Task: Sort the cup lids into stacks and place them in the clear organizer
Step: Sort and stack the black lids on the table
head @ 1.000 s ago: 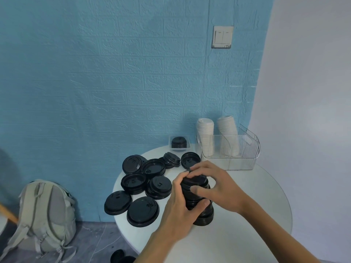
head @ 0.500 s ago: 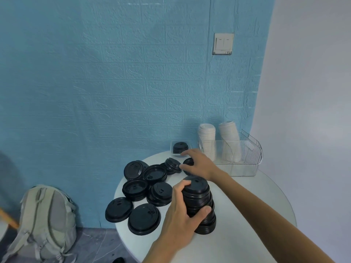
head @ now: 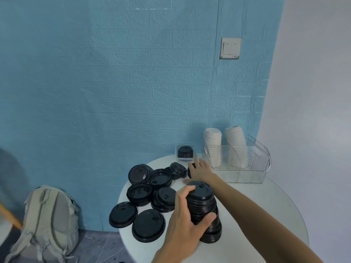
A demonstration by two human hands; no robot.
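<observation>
Black plastic fills my left hand [head: 183,221]: I have its fingers and thumb curled round the tall stack [head: 204,209] of cup lids, thumb low on the near side, fingertips up at the top lid's rim. That stack stands on the white round table [head: 266,205], and I place everything else from it. Just beyond the stack, my right hand [head: 200,169] reaches out flat with fingers straight and spread, lying over a loose lid [head: 190,171]; I cannot tell whether it grips that lid. Left of the stack, more loose lids [head: 150,194] lie scattered in low piles. Behind the stack, a small clear tray [head: 185,151] holds a short pile of lids. Behind and right of it stands the clear organizer [head: 247,162], with two columns of white cups [head: 225,145] inside. Far left of the stack, on the floor, sits a grey backpack [head: 47,223].
</observation>
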